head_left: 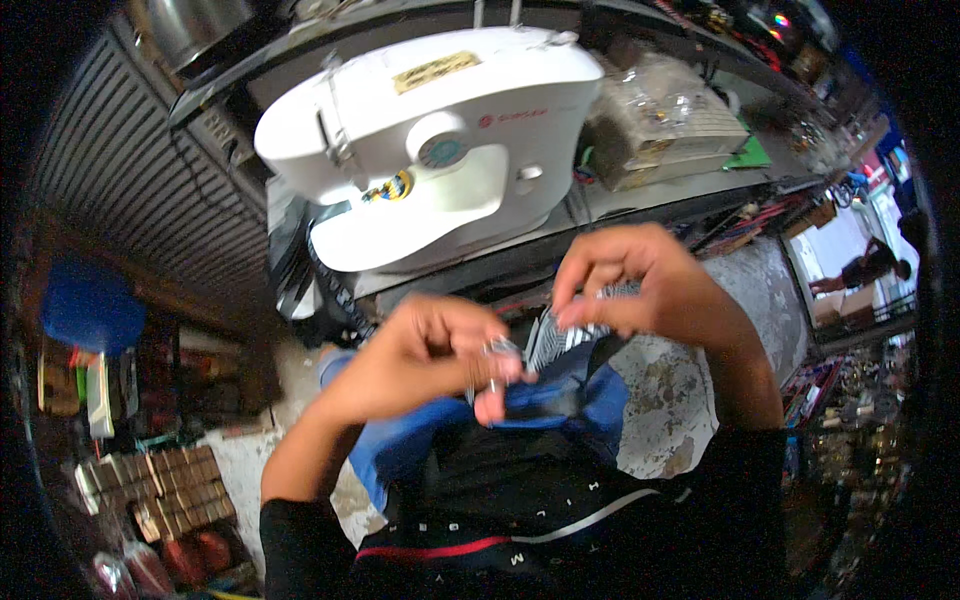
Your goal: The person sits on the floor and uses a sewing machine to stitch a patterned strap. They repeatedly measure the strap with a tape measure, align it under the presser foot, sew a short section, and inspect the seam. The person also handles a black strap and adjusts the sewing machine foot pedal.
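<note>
Above my lap, my left hand [430,350] is closed, its thumb and fingers pinching a small silvery metal piece [502,347]. Motion blur hides what kind of piece it is. To its right and slightly farther away, my right hand [640,285] pinches a black-and-white striped cloth [560,342] between thumb and fingers. Dark fabric [560,390] hangs below that cloth, over my blue-clad legs. Beyond both hands stands a white sewing machine [440,150] with a round dial; neither hand touches it.
The machine sits on a dark-edged worktable [640,208]. To its right is a plastic-covered box [670,130] beside a green sheet [750,153]. Stacked small boxes [160,490] and a blue rounded object [92,305] are at left. Another person [868,268] is far right.
</note>
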### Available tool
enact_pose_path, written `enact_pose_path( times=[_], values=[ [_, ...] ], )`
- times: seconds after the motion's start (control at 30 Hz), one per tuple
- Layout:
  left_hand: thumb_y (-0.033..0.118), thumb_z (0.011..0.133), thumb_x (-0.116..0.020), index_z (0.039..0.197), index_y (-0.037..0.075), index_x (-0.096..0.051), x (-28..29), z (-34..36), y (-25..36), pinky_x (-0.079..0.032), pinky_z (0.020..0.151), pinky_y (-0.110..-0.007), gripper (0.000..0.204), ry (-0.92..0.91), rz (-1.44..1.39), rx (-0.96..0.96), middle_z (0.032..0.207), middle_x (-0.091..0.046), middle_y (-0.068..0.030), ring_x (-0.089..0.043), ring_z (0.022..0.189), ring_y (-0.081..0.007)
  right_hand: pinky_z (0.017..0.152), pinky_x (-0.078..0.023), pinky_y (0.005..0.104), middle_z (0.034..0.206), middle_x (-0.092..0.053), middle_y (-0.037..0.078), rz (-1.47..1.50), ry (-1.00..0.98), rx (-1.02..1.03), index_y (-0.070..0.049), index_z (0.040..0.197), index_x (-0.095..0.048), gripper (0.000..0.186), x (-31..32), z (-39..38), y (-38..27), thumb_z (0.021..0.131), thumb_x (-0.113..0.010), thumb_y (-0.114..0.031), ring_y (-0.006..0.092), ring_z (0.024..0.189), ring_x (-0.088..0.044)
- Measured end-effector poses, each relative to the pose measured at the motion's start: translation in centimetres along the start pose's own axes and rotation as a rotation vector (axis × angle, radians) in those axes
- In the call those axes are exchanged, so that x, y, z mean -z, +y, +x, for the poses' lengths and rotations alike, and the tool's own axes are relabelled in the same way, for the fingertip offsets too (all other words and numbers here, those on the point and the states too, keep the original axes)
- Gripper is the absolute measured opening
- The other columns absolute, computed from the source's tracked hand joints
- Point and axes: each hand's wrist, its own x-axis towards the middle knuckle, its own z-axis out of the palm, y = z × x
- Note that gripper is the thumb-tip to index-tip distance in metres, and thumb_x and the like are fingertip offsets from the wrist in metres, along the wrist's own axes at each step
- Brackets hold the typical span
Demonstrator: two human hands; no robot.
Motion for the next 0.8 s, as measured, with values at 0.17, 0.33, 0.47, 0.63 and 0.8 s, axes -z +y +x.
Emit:
enact_pose_path(
  times=[0.17, 0.33, 0.47, 0.63, 0.8],
  values=[
    [0.016, 0.093, -0.051, 0.112, -0.006, -0.055, 2.3, -0.3, 0.2, -0.054, 0.068, -0.027, 0.029, 0.131, -0.211, -0.192, 0.091, -0.067, -0.0157, -0.067, 0.071, -0.0175, 0.051, -0.038, 0.0168, 0.067, -0.058, -0.003, 0.298, 0.008, -0.036, -0.003, 0.097, -0.062, 0.023, 0.7, 2.9, 3.8, 0.087, -0.063, -0.024, 0.0019, 0.057, -0.049],
    [0.002, 0.091, -0.048, 0.131, -0.003, -0.037, 2.4, -0.8, 1.0, -0.052, 0.084, -0.033, 0.042, 0.308, -0.279, -0.454, 0.121, -0.055, -0.0214, -0.061, 0.102, -0.0291, 0.07, -0.044, 0.0221, 0.08, -0.061, 0.003, 0.563, 0.063, 0.121, -0.001, 0.103, -0.057, 0.023, -1.6, 5.1, 6.9, 0.091, -0.057, -0.02, 0.0091, 0.072, -0.056],
    [0.001, 0.086, -0.052, 0.136, 0.004, -0.033, 2.9, -0.5, 1.4, -0.052, 0.086, -0.039, 0.054, 0.409, -0.287, -0.591, 0.129, -0.046, -0.0269, -0.056, 0.109, -0.0374, 0.092, -0.039, 0.0296, 0.106, -0.058, 0.009, 0.459, 0.514, 0.382, 0.001, 0.111, -0.052, 0.026, -4.4, 7.2, 7.3, 0.09, -0.057, -0.013, 0.0149, 0.101, -0.052],
    [-0.001, 0.085, -0.054, 0.131, 0.0, -0.037, 2.9, -0.7, 1.0, -0.052, 0.08, -0.032, 0.049, 0.501, -0.217, -0.69, 0.124, -0.051, -0.0238, -0.057, 0.109, -0.0297, 0.095, -0.038, 0.0303, 0.109, -0.057, 0.008, 0.534, 0.189, 0.455, 0.001, 0.112, -0.052, 0.032, -7.8, 7.9, 4.4, 0.084, -0.064, -0.009, 0.0152, 0.105, -0.051],
    [0.003, 0.079, -0.068, 0.102, -0.002, -0.058, 2.6, -3.1, 0.7, -0.045, 0.066, -0.02, 0.025, 1.076, 0.666, -0.503, 0.094, -0.062, -0.0101, -0.059, 0.09, -0.0116, 0.065, -0.048, 0.0223, 0.094, -0.065, 0.008, 0.616, -0.119, 0.123, 0.004, 0.11, -0.056, 0.028, -5.6, 6.6, 1.6, 0.085, -0.061, -0.008, 0.01, 0.069, -0.059]
  ],
)
